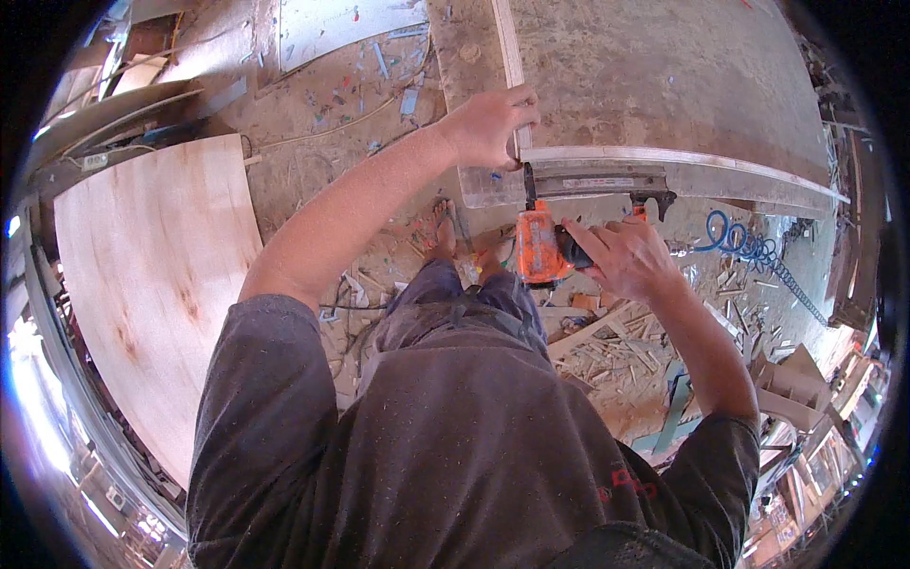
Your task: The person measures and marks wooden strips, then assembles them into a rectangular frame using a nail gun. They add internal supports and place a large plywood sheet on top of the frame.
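My right hand (626, 258) is closed round the black grip of an orange air nail gun (540, 248). The gun's dark nose touches or nearly touches the corner where two pale wooden strips meet. One strip (509, 52) runs away from me, and the other strip (682, 159) extends right along the near part of the worktable (654, 90). At that corner my left hand (488, 128) is wrapped round the end of the first strip, its thumb side by the joint. The gun's long magazine lies over the table's front edge.
Blue coiled air hose (749, 248) stretches off right of the gun. Wood offcuts (635, 346) litter the floor by my feet. A large plywood sheet (156, 256) leans or lies at left, and a whitish panel (346, 27) is at far left.
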`<state>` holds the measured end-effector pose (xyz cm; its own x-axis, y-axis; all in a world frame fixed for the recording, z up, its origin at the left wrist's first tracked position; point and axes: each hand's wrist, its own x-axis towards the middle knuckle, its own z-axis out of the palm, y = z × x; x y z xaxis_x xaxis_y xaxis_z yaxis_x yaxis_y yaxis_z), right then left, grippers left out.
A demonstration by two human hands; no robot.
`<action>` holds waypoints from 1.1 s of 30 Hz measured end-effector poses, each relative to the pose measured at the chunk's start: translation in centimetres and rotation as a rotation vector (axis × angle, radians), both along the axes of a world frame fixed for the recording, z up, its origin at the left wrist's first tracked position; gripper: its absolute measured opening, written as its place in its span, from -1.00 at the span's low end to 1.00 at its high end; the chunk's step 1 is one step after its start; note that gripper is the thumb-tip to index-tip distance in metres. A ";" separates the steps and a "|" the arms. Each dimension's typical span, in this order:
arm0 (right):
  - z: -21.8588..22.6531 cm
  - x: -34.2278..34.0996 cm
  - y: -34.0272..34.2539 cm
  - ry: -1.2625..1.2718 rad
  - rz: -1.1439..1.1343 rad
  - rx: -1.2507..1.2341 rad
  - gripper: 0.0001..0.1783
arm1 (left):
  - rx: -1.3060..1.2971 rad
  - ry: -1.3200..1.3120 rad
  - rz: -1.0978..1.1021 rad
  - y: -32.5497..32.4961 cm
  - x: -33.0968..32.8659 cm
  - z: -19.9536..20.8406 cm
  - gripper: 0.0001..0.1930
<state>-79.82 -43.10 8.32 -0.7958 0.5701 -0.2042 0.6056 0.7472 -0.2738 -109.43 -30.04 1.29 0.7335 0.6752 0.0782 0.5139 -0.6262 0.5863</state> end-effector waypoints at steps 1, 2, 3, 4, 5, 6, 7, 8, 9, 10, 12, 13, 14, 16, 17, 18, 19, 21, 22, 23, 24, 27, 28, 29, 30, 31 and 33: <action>0.4 0.0 0.1 -0.011 0.011 -0.008 0.06 | 0.021 -0.002 -0.009 0.1 -0.2 -0.2 -0.36; 1.0 0.0 0.2 -0.021 0.021 -0.015 0.06 | 0.027 0.010 -0.032 0.3 -0.4 -0.3 -0.35; 1.5 0.1 0.0 -0.032 0.030 -0.022 0.06 | 0.033 0.023 -0.057 0.3 -0.6 -0.4 -0.33; 1.9 0.4 -0.4 -0.013 -0.006 -0.016 0.06 | 0.038 0.034 -0.082 0.4 -0.7 -0.4 -0.31; 2.3 0.9 -1.0 0.006 -0.044 -0.010 0.05 | 0.044 -0.010 -0.076 0.3 -0.7 -0.5 -0.33; 2.7 1.4 -1.5 0.026 -0.082 -0.004 0.05 | 0.050 -0.054 -0.073 0.1 -0.8 -0.5 -0.34; 2.9 1.8 -2.2 0.055 -0.140 -0.016 0.03 | 0.051 -0.100 -0.074 -0.2 -0.6 0.0 -0.35; 3.0 2.1 -2.8 0.086 -0.200 -0.028 0.01 | -0.082 -0.085 -0.035 -0.3 -0.4 0.6 -0.41; 3.0 2.4 -3.4 0.116 -0.260 -0.039 -0.01 | -0.215 -0.068 0.002 -0.2 -0.2 1.2 -0.48; 3.1 2.5 -4.0 0.122 -0.295 -0.032 -0.03 | -0.350 -0.049 0.040 -0.2 0.0 1.8 -0.54; 3.1 2.8 -5.2 0.134 -0.366 -0.017 -0.05 | -0.363 -0.066 0.038 0.1 0.0 1.5 -0.62; 2.9 2.9 -5.8 0.154 -0.406 -0.016 -0.07 | -0.368 -0.068 0.036 0.3 -0.1 1.4 -0.67; 2.7 2.9 -6.4 0.174 -0.445 -0.014 -0.09 | -0.370 -0.086 0.019 0.6 -0.1 1.3 -0.69; 2.5 2.9 -7.2 0.195 -0.503 -0.006 -0.10 | -0.375 -0.119 -0.014 1.1 -0.2 1.4 -0.73; 2.5 2.9 -7.5 0.196 -0.522 0.002 -0.11 | -0.386 -0.100 -0.023 1.2 -0.2 1.6 -0.72; 2.4 2.8 -7.8 0.197 -0.541 0.009 -0.11 | -0.396 -0.081 -0.031 1.4 -0.2 1.7 -0.72; 2.5 2.8 -8.0 0.175 -0.548 0.000 -0.10 | -0.406 -0.063 -0.039 1.6 -0.2 1.8 -0.72; 2.6 2.8 -8.2 0.130 -0.561 -0.022 -0.07 | -0.417 -0.075 -0.048 1.7 -0.4 1.8 -0.71; 2.7 2.6 -8.2 0.148 -0.574 -0.026 -0.06 | -0.422 -0.083 -0.050 1.8 -0.5 1.8 -0.71; 2.8 2.4 -8.2 0.165 -0.585 -0.030 -0.06 | -0.433 -0.084 -0.048 1.8 -0.5 1.8 -0.71; 2.8 2.2 -8.2 0.183 -0.596 -0.035 -0.06 | -0.444 -0.085 -0.045 1.8 -0.6 1.8 -0.70; 2.4 2.3 -8.9 0.187 -0.610 0.011 -0.05 | -0.466 -0.085 -0.048 1.9 -0.2 1.6 -0.69; 2.3 2.3 -9.0 0.177 -0.616 -0.004 -0.06 | -0.473 -0.083 -0.048 1.9 -0.1 1.7 -0.69; 2.3 2.3 -9.0 0.167 -0.623 -0.019 -0.06 | -0.470 -0.098 -0.037 1.9 0.0 1.7 -0.70; 2.2 2.4 -9.1 0.157 -0.629 -0.035 -0.06 | -0.466 -0.113 -0.026 1.7 0.0 1.7 -0.71; 2.2 2.3 -9.2 0.156 -0.625 -0.029 -0.06 | -0.463 -0.129 -0.015 1.6 0.1 1.7 -0.72; 2.3 2.2 -9.2 0.152 -0.618 -0.017 -0.07 | -0.462 -0.097 -0.016 1.5 0.0 1.6 -0.73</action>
<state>-77.57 -52.32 10.61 -0.3418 0.9310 -0.1278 0.8769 0.2671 -0.3995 -109.42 -28.49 2.87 0.7483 0.6441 -0.1588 0.4353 -0.2960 0.8502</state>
